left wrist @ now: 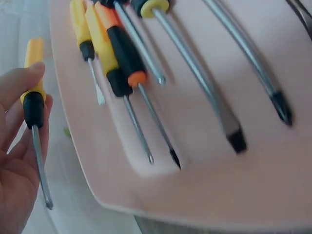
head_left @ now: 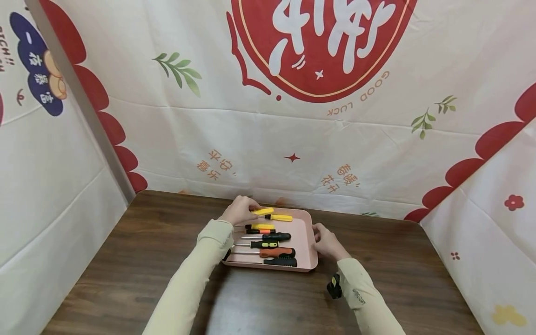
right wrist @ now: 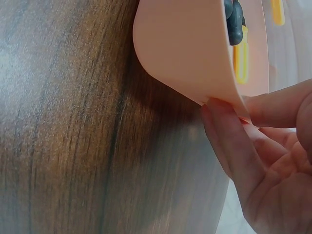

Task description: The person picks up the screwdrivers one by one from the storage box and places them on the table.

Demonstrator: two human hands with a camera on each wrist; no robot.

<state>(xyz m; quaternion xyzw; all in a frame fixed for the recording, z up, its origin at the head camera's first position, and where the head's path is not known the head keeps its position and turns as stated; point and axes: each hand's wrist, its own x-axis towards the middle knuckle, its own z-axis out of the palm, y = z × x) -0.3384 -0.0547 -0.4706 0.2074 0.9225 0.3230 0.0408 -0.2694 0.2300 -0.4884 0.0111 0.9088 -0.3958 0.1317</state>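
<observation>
My left hand (head_left: 239, 211) pinches a small screwdriver (left wrist: 34, 112) by its yellow-and-black handle, at the far left edge of a pink tray (head_left: 303, 239). Its slim shank shows in the left wrist view. With thumb and fingers, my right hand (right wrist: 263, 151) grips the tray's right rim. Several screwdrivers lie side by side in the tray, handles toward the right. Among them are a yellow-and-black one (head_left: 281, 217) at the back, a black-handled one (head_left: 278, 237), an orange-and-black one (head_left: 278, 252) and another black-handled one (head_left: 281, 262) near the front wall.
The tray rests on a dark wooden table (head_left: 268, 302). A printed white cloth (head_left: 268, 135) hangs just behind the table, with more cloth at both sides. A small black object (head_left: 334, 286) is by the right sleeve.
</observation>
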